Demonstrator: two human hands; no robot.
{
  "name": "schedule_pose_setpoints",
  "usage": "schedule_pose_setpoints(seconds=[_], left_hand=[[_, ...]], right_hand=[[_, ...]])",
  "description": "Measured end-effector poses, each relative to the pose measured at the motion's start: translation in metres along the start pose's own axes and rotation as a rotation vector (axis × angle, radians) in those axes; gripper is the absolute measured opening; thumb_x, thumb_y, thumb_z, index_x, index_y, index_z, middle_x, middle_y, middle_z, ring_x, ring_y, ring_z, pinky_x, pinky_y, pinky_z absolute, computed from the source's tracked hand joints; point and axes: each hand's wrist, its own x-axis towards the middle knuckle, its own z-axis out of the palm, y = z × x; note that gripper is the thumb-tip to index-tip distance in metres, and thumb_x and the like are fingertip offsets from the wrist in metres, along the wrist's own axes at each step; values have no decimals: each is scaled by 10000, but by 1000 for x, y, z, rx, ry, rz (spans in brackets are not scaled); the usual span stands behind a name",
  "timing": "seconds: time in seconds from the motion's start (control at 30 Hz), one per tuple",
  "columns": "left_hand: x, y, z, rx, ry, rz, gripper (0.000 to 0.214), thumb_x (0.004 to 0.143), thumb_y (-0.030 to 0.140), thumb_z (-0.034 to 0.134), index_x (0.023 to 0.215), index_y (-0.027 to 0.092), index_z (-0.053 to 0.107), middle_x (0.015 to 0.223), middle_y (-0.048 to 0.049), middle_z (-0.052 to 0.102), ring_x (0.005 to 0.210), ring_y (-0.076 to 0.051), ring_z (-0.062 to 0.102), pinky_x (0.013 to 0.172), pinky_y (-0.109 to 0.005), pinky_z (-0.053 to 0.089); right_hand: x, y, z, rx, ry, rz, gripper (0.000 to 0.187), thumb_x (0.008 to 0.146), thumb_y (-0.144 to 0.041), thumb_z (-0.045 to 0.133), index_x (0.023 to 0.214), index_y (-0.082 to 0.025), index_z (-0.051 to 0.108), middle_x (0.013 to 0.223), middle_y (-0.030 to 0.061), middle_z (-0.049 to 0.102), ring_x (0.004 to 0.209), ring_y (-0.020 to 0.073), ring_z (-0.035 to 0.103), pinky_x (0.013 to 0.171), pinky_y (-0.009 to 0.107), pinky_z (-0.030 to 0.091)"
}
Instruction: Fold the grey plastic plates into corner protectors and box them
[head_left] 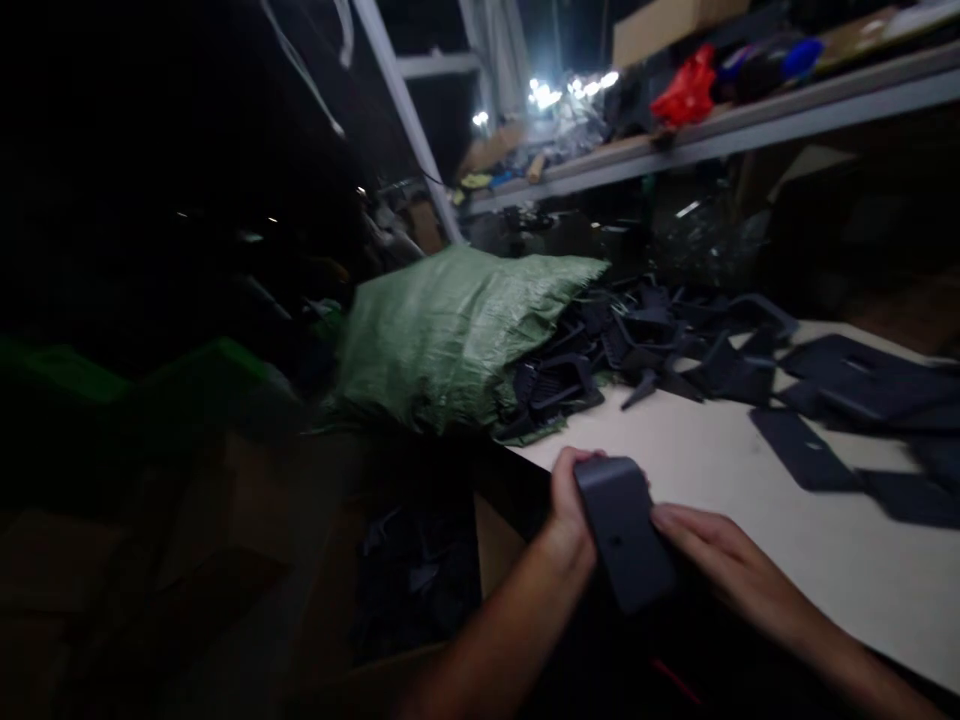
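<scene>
The left hand point(574, 510) is holding a dark, smooth-faced part point(630, 535), gripping it along its left edge, with fingertips peeking out past its upper right side. The right hand point(712, 545) is coming to the part's right edge with its fingers nearly straight and close together; the fingertips are appearing to touch there, but I cannot tell whether they are gripping. The part is tilting, its rounded upper end lying over the near edge of the pale tabletop point(697, 450) and its lower end hanging over the dark space in front.

That table edge is running slantwise, from beside the sack down behind both forearms to the lower right. Beyond the hands, a stretch of pale surface is showing up to the loose parts, leaving some room on that side. Flat dark pieces point(802, 450) are bounding it on the right, some overlapping. A pile of dark parts point(622, 335) is spilling from the open mouth of a green woven sack point(442, 340) and narrowing the far side. The sack is bulging out past the table's left corner.

Below, left of the left forearm, a cardboard box point(499, 550) is holding dark contents, too dim to make out. A shelf point(675, 150) is spanning the back.
</scene>
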Motion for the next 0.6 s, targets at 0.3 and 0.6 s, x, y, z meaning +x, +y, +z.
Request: schedule_pose_setpoints(seconds=[0.3, 0.6], left_hand=[[17, 5, 4, 82, 44, 81, 195, 738, 362, 591, 847, 202, 604, 685, -61, 723, 667, -269, 724, 676, -362, 555], [17, 19, -43, 120, 40, 42, 269, 682, 454, 653, 792, 222, 572, 621, -59, 687, 562, -247, 661, 605, -334, 495]], right_hand=[[22, 29, -5, 387, -158, 34, 473, 943, -626, 664, 939, -157, 725, 881, 43, 722, 851, 209, 666, 830, 323, 506], [34, 26, 3, 133, -142, 9, 525, 970, -659, 581, 1026, -172, 770, 1018, 86, 763, 992, 273, 700, 903, 351, 534]])
